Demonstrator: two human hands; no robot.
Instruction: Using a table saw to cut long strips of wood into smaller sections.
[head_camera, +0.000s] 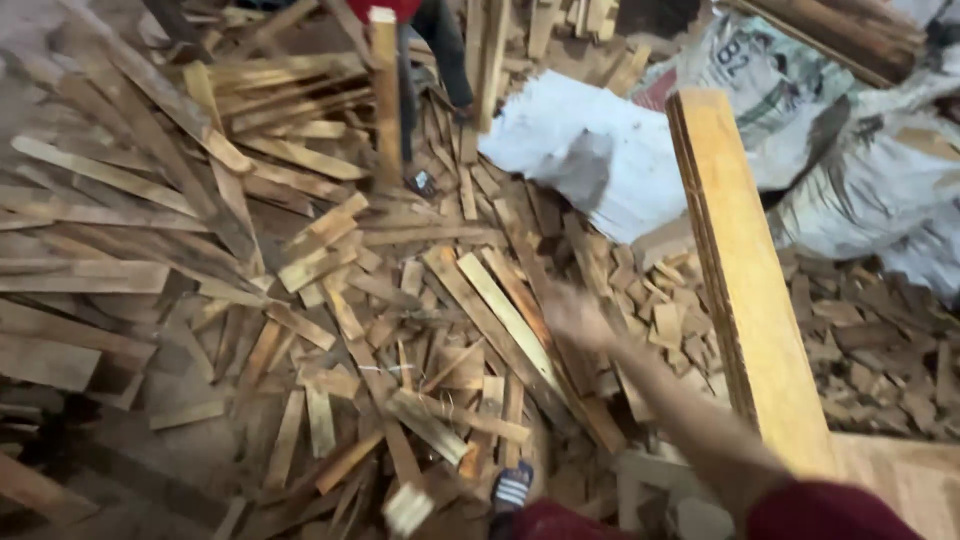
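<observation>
A wide heap of wood offcuts (330, 300) covers nearly the whole floor, strips, slats and short blocks lying crossed over one another at every angle, too many and too tangled to count. At the upper right lie two bulging white woven sacks (600, 160), one plain and nearer the middle, the other printed and pushed against the far right edge. One thick pale plank (745, 280) slants from the upper middle right down to the lower right, its narrow edge showing, lying above the scraps there. Farther back, one upright wooden post (386, 95) stands among the strips, with another person's legs (440, 50) just behind it. The right hand (572, 318) reaches out over the middle of the heap, just left of the plank and apart from it; it is blurred by motion, so whether its fingers are spread, curled or gripping a piece cannot be told. The scraps directly under it are long light slats (505, 310), lying near the fingers; contact cannot be made out. One striped sandal (513, 488) shows at the bottom edge. The left hand is out of sight.
</observation>
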